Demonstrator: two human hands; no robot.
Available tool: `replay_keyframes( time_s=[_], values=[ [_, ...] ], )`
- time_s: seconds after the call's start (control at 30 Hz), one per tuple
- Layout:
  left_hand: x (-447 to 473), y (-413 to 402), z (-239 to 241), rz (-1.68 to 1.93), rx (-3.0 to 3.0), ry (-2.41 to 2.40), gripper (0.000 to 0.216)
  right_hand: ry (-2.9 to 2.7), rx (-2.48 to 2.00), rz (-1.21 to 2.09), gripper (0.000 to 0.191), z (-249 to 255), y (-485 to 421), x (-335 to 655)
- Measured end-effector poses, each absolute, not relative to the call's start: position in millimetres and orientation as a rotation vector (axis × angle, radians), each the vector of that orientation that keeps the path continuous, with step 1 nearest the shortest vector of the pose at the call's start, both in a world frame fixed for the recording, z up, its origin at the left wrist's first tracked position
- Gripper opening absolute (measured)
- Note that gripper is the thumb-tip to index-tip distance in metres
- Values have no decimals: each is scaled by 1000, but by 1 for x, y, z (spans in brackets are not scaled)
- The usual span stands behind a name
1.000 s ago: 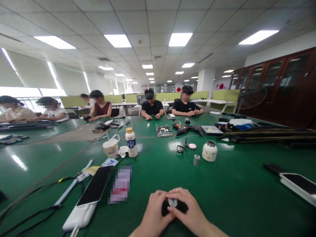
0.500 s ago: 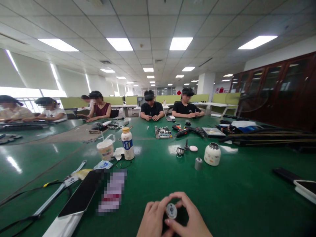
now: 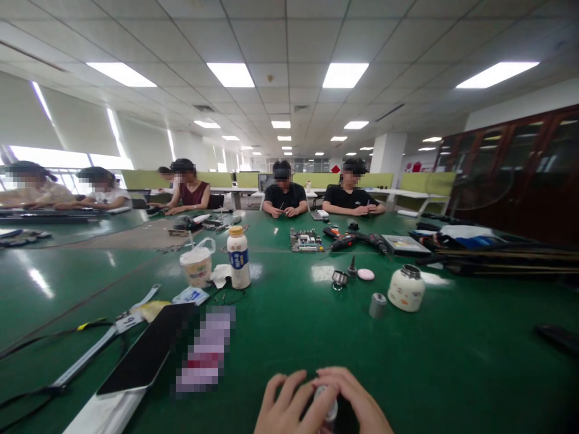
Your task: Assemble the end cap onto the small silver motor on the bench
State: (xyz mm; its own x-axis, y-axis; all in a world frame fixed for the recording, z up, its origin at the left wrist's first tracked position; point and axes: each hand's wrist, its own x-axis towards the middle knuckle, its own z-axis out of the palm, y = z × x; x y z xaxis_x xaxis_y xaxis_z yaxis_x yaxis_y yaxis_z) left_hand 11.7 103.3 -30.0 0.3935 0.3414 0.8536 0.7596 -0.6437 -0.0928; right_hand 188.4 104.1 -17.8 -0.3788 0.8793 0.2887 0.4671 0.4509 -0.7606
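At the bottom centre, my left hand [image 3: 287, 407] and my right hand [image 3: 359, 401] are closed around a small round grey part [image 3: 332, 410]. My left fingers lie across its top and hide most of it; its exact kind is unclear. The right fingers curve round its far side, touching the left fingertips. Beyond my hands stands a grey metal cylinder [image 3: 377, 305]. Beside it is a cream flask [image 3: 407, 290] with a bare metal neck and no lid. Behind these lie a pale pink disc [image 3: 366, 274], a dark pointed piece [image 3: 351, 266] and a black-and-silver ring-like piece [image 3: 339, 279].
Left of my hands lie a black-screened device [image 3: 147, 349], a strap [image 3: 90, 358] and a blurred purple packet [image 3: 205, 349]. A milk bottle [image 3: 238, 259] and a cup [image 3: 196, 267] stand behind. Farther back are a circuit board [image 3: 306, 240], power drills [image 3: 344, 242] and seated people.
My left fingers have moved over the round part, covering the face that was turned towards me. My right fingers have closed in. The whole view has shifted slightly.
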Motion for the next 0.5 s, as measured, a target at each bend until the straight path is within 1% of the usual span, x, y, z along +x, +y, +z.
replay_keyframes(
  time_s=[0.17, 0.33, 0.4, 0.5],
  values=[
    [7, 104, -29, -1139, -2243, -948, 27, -2018, -1185, 764, 38, -11, 99, 184],
    [7, 101, -35, -1078, -2321, -975, 39, -1984, -1225, 788, 39, -9, 96, 183],
    [6, 94, -36, -1110, -2353, -1073, 48, -1982, -1214, 795, 33, -6, 94, 182],
    [-6, 93, -17, -1371, -2339, -1482, 71, -1995, -1215, 815, 27, -1, 93, 182]
  ],
)
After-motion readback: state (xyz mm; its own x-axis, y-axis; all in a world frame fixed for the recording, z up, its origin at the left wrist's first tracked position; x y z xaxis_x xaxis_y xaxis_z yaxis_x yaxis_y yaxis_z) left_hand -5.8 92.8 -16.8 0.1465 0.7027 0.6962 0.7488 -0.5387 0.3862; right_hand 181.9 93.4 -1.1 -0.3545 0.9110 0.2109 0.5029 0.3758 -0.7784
